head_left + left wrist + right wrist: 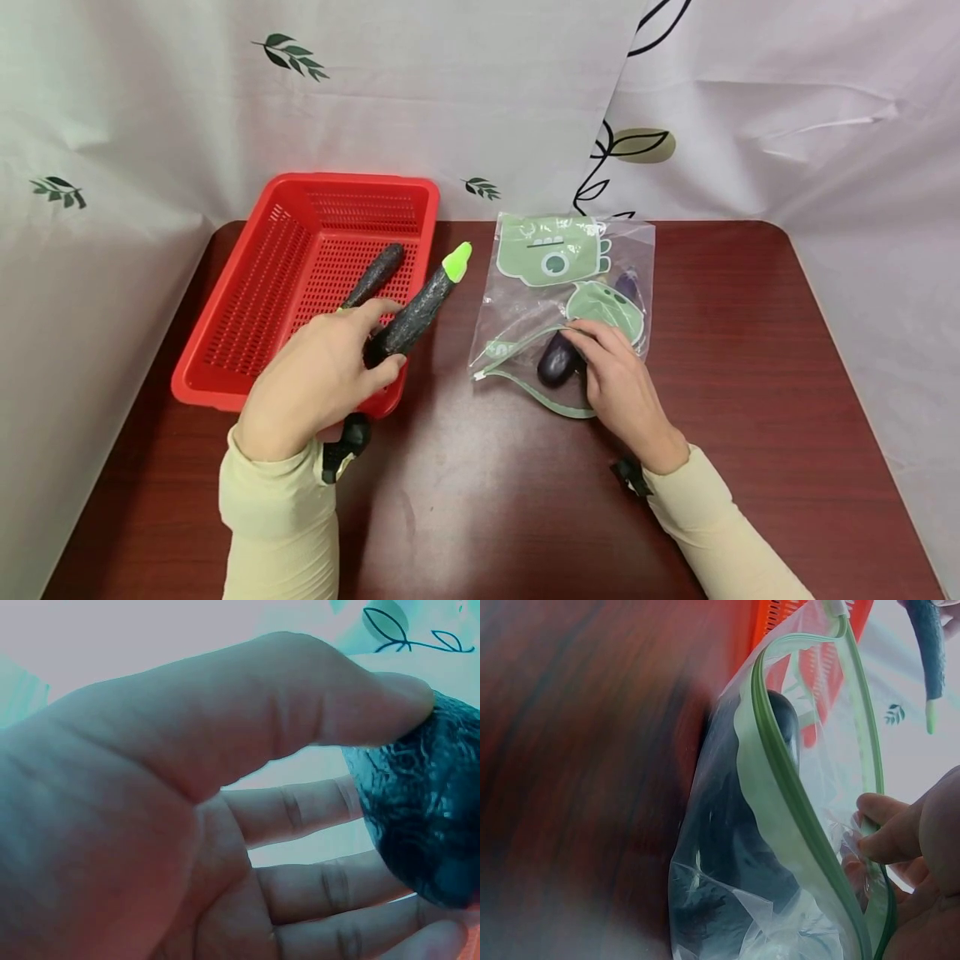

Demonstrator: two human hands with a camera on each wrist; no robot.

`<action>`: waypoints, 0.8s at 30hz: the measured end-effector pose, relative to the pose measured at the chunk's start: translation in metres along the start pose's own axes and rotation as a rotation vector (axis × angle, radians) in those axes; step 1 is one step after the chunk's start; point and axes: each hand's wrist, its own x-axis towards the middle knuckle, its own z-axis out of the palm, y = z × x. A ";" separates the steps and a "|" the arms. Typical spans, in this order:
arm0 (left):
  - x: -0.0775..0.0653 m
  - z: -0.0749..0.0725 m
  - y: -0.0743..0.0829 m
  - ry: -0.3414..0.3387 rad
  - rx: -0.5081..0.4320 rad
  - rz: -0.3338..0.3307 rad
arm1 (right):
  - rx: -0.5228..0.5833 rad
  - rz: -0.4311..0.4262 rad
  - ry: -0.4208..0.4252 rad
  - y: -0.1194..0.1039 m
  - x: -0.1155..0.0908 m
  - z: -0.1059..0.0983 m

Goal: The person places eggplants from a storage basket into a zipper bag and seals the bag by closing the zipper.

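My left hand (318, 375) grips a dark, bumpy cucumber (420, 315) by its lower end, thumb on one side and fingers on the other. The cucumber's bright green tip points up and away, over the right rim of the red basket. My right hand (622, 383) pinches the rim of a clear zip bag (517, 308) with green animal prints. The bag's green zip edge (795, 787) gapes wide in the right wrist view. Inside lies a dark purple eggplant (557, 360), partly hidden by the prints and my right hand.
A red slotted basket (187, 379) stands on the left of the brown table (750, 375). Another dark cucumber (378, 271) lies in it, partly behind my left hand. A white curtain (390, 100) with leaf prints hangs behind the table.
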 end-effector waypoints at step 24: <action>-0.005 0.030 0.021 0.044 -0.106 0.110 | -0.008 0.011 -0.009 0.001 0.000 -0.001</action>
